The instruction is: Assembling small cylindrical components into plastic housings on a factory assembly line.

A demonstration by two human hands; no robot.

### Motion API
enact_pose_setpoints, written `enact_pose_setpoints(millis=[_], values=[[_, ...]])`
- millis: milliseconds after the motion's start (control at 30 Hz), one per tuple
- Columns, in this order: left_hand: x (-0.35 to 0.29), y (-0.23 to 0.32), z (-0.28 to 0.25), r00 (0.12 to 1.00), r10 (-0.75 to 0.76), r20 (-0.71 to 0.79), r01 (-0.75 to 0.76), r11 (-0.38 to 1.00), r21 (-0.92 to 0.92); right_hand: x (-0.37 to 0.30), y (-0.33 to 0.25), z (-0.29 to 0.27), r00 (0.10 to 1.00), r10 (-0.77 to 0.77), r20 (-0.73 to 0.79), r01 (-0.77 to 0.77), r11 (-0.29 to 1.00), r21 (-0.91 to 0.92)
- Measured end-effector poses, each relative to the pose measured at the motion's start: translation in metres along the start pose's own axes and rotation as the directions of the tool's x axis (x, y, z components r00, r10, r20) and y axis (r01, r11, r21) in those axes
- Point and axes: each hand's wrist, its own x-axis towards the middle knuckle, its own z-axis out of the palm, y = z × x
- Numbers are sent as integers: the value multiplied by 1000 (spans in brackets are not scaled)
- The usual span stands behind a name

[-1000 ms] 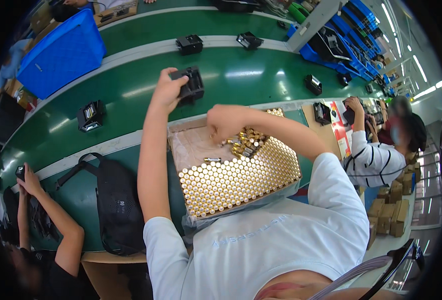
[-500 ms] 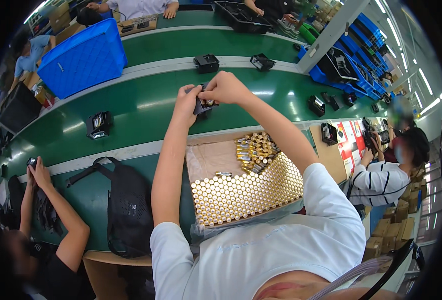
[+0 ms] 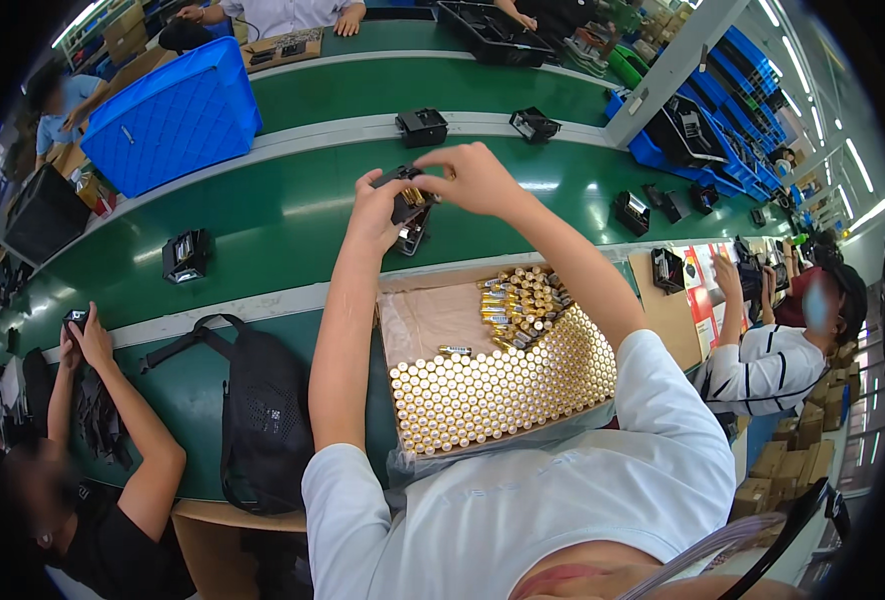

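My left hand (image 3: pixel 375 208) is closed round a black plastic battery case (image 3: pixel 403 205) held above the green bench. Gold batteries (image 3: pixel 418 196) show inside the case. My right hand (image 3: pixel 478 180) is at the right side of the case, its forefinger and thumb apart at the top edge; no battery shows between them. Just below the held case another black case (image 3: pixel 415 236) lies on the bench, partly hidden by my left hand. Nearer me is an open carton (image 3: pixel 433 315) packed with upright gold-ended batteries (image 3: pixel 483 400), with a loose heap of batteries (image 3: pixel 513 305) lying at its far right.
More black cases (image 3: pixel 186 256) stand along the green bench (image 3: pixel 293 215). A black backpack (image 3: pixel 268 420) lies left of the carton. A large blue crate (image 3: pixel 173 115) sits at the far left. Co-workers sit on both sides and opposite; a grey post (image 3: pixel 663 85) rises at the far right.
My right hand's fingers have spread and lifted from inside the held case. The case has tilted, showing more of its batteries. At right, a co-worker's arm has risen.
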Motion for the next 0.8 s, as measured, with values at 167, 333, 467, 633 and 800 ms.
enact_pose_setpoints(millis=[167, 333, 467, 633, 800], values=[[-6, -3, 4, 991, 46, 125, -63, 990, 129, 23, 14, 15, 1000, 28, -3, -28, 991, -129], [-18, 5, 11, 988, 74, 139, -102, 973, 206, 28, 30, 27, 994, 90, 59, -89, 996, -24], [-18, 6, 8, 987, 88, 135, -119, 962, 246, 26, 34, 24, 982, 118, 150, -134, 985, 104], [-16, 4, 4, 986, 98, 138, -134, 948, 287, 25, 37, 31, 980, 91, 175, -115, 984, 135], [-9, 6, 6, 988, 106, 116, -139, 932, 335, 34, 52, 44, 993, 59, 106, -69, 994, 86]])
